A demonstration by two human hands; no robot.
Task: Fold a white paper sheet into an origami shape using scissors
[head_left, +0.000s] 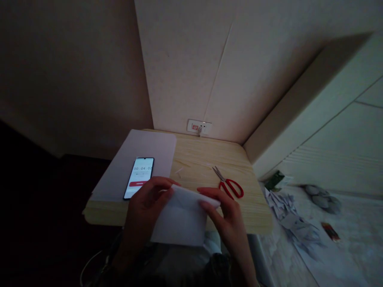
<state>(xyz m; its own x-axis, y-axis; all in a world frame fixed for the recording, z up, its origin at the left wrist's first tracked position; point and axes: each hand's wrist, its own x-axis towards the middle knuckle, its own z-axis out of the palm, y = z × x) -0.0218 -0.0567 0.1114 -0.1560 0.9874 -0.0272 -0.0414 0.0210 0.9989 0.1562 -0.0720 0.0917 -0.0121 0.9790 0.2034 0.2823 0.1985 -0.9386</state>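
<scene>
A folded white paper sheet (pixel 182 217) is held over the near edge of a small light wooden table (pixel 197 159). My left hand (pixel 143 207) grips its left side, fingers curled over the top edge. My right hand (pixel 224 211) pinches its upper right corner, fingers pressed on the fold. Red-handled scissors (pixel 229 184) lie on the table just beyond my right hand. A phone (pixel 139 177) with a lit timer screen rests on a stack of white paper (pixel 149 147) at the table's left, close to my left hand.
A wall socket (pixel 199 126) sits at the table's back edge. To the right, a bed surface holds a heap of crumpled paper scraps (pixel 287 215), a green packet (pixel 274 180), grey lumps (pixel 321 197) and a small dark wrapper (pixel 330 231). Left of the table is dark.
</scene>
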